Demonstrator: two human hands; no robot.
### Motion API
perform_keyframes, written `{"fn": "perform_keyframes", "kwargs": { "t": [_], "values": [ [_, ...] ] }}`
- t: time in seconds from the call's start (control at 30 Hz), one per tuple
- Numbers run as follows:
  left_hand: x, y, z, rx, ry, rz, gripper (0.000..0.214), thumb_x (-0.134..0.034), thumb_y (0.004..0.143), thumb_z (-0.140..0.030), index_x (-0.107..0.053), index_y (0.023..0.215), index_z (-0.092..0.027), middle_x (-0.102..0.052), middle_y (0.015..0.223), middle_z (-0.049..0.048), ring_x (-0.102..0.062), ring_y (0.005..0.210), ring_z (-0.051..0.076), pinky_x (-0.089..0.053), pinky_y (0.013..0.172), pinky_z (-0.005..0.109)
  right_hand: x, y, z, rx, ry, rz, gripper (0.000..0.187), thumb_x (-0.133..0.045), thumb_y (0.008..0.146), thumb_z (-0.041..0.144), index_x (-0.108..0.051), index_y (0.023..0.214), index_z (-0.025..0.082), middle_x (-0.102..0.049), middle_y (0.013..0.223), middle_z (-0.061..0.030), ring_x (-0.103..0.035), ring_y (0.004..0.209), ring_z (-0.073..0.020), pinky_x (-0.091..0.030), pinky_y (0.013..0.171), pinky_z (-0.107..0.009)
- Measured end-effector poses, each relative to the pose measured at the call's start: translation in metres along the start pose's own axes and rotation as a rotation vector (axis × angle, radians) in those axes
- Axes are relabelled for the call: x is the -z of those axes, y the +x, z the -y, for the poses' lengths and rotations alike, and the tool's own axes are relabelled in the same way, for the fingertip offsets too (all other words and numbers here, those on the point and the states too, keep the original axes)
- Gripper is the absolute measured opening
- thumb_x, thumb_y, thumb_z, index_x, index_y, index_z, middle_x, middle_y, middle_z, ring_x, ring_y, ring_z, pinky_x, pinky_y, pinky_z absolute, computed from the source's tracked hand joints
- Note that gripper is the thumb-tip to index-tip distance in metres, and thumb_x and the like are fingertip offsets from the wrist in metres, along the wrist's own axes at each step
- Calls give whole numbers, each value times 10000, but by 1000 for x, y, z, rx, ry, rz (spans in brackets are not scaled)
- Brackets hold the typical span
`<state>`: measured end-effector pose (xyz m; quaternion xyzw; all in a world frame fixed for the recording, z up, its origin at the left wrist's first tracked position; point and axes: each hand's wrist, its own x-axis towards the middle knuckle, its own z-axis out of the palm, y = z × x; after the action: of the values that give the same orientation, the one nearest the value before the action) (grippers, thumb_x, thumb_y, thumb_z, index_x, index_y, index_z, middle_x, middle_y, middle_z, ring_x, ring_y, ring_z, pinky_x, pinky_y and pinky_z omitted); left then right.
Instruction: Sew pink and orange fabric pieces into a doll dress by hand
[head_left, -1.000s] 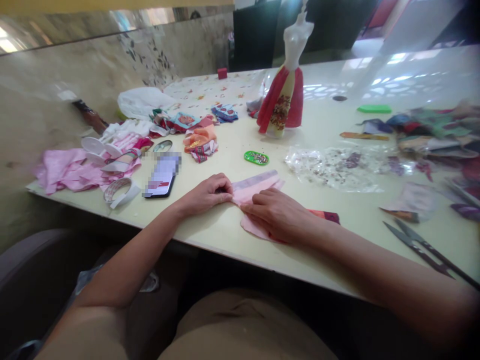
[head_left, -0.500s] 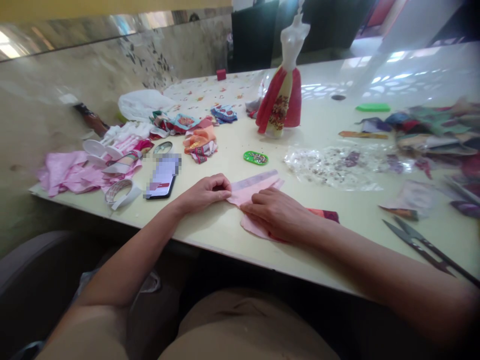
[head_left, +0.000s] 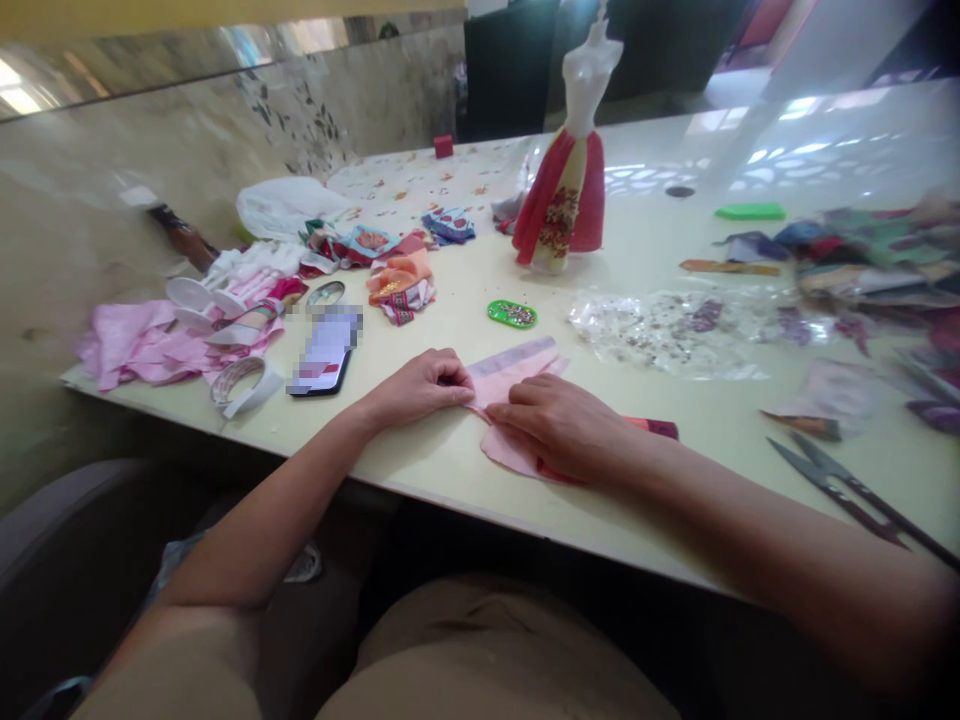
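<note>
A pale pink piece of fabric (head_left: 517,368) with a greyish strip along its far edge lies on the table in front of me. My left hand (head_left: 435,385) pinches its left edge between thumb and fingertips. Close beside it, my right hand (head_left: 559,425) is bent over the same fabric, fingers together and gripping a fold near the left fingertips. Part of the fabric shows below the right hand; the rest is hidden under it. A red and maroon piece of cloth (head_left: 660,428) sticks out past the right wrist.
Thread snips (head_left: 840,490) lie at the right. Ahead are a green bead dish (head_left: 512,314), a plastic bag of beads (head_left: 652,330) and a small dress form (head_left: 581,90) in a red skirt. A phone (head_left: 326,355), a tape roll (head_left: 240,385) and pink cloth (head_left: 127,340) are left.
My left hand has shifted slightly right along the fabric's edge, closer to the right fingertips. The right hand has moved only a little.
</note>
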<state>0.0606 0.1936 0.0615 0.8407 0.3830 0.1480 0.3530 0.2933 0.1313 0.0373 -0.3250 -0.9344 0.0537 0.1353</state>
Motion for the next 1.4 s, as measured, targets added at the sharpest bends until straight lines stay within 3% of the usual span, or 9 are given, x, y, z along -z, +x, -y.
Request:
{"fn": "perform_keyframes", "kwargs": {
  "t": [0.17, 0.43, 0.87, 1.1, 1.23, 1.4],
  "values": [
    [1, 2, 0, 12, 14, 16, 131, -660, 822, -305, -711, 787, -189, -622, 856, 16, -579, 844, 169, -450, 787, 291, 6, 0, 0, -56, 85, -1, 248, -461, 978, 189, -701, 932, 146, -603, 767, -65, -460, 692, -162, -300, 672, -305],
    [1, 3, -1, 17, 21, 44, 128, -657, 819, -290, -712, 791, -177, -608, 863, 17, -578, 823, 160, -445, 774, 284, 2, -1, 0, -43, 72, -36, 269, -470, 988, 187, -707, 1105, 140, -634, 819, -79, -494, 737, -176, -316, 701, -311],
    [7, 7, -7, 48, 87, 127, 151, -630, 814, -286, -725, 828, -169, -600, 915, 34, -579, 871, 166, -445, 793, 276, 1, 1, 1, -22, 19, -5, 265, -457, 990, 175, -716, 1035, 146, -602, 775, -67, -459, 709, -177, -284, 695, -319],
    [2, 8, -3, 21, 96, 85, 133, -645, 802, -268, -740, 794, -176, -592, 886, 31, -579, 847, 166, -452, 773, 282, 0, 1, 2, 13, 6, 4, 292, -477, 936, 129, -689, 1135, 143, -582, 769, -54, -416, 683, -174, -270, 697, -320],
    [1, 6, -3, 52, -12, 51, 119, -680, 778, -278, -721, 811, -171, -610, 868, 20, -580, 823, 158, -448, 752, 277, 1, 3, 4, 18, -8, 28, 318, -484, 901, 92, -700, 1126, 153, -582, 779, -58, -397, 676, -170, -259, 703, -325],
    [1, -1, 8, 124, -128, -219, 192, -653, 817, -330, -657, 919, -168, -603, 856, 12, -551, 771, 143, -440, 708, 273, 3, 4, 7, 3, 14, 12, 252, -492, 922, 139, -713, 1042, 151, -568, 759, -55, -392, 674, -170, -247, 693, -323]
  ]
}}
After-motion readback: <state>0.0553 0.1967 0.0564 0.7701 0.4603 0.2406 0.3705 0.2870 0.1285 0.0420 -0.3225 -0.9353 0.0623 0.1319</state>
